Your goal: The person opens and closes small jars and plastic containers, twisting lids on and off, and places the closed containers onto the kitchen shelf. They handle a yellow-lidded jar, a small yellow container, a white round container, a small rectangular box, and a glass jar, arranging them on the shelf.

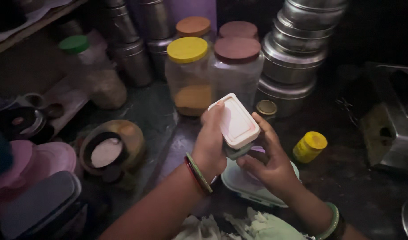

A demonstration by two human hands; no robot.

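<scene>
**White lidded box held in both hands above the counter**

The small rectangular white plastic box (234, 121), rounded at its corners and with a raised rim around its flat lid, sits tilted in mid-air. The left hand (211, 142) grips its near end, fingers wrapped over the edge; the right hand (268, 162) cups it from below. Beneath lies a larger pale rectangular plastic container (248, 186), and behind stands a yellow-lidded clear plastic jar (188, 75).

Just beyond our hands (239, 151) the yellow-lidded jar (189, 75) and brown-lidded jar (236, 71) block us; stacked steel tins (297, 49) crowd the far right. Open counter (346, 178) lies to their right, past the small yellow bottle (309, 146).
</scene>
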